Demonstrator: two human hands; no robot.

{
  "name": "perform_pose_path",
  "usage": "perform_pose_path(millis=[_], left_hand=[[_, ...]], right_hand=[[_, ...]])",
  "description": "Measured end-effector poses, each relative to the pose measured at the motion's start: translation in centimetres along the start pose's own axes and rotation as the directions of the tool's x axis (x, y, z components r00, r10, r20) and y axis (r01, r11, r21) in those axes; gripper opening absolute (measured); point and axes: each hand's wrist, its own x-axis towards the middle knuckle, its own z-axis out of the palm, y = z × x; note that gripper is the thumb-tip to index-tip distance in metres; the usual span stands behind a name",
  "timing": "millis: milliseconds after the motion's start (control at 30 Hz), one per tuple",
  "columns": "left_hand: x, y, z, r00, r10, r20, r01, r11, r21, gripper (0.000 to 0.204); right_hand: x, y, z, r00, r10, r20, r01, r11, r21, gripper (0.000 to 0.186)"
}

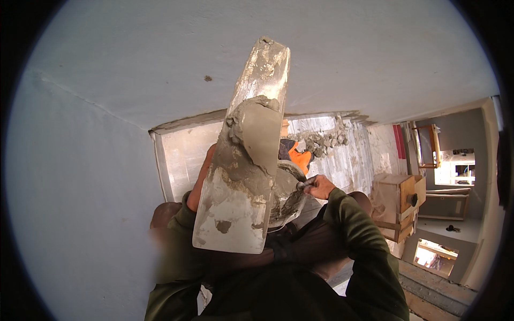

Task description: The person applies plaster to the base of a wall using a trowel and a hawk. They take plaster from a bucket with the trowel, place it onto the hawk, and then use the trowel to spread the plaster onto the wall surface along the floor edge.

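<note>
Broad blade under mortar, overlapping the bucket's left, long axis pointing away from the person.
Right hand, nearer the bucket, pinches a handle; left hand (grip hidden, can't tell) is left of it.

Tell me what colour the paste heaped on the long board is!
The paste is brownish grey, seen best in the head view.

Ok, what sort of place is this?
Probably a room being built or renovated: soft grey mortar-like paste is heaped on a long, flat, smeared metallic-looking board, and loose grey rubble lies strewn on the pale, streaked floor.
</note>
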Motion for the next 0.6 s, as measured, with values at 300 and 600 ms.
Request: perform_pose_path(millis=[300,600], left_hand=[[0.7,0.9,1.3,0.997,-0.077,0.025,0.081,0.979,-0.187,0.057],[0.6,0.8,2.1,0.993,-0.063,0.096,0.037,0.968,0.249,0.046]], right_hand=[[-7.9,-4.5,-5.5,0.992,0.091,0.087,-0.126,0.726,0.676,0.021],[-12.0,-14.4,-4.9,0.852,-0.197,-0.484,0.518,0.440,0.734,0.027]])
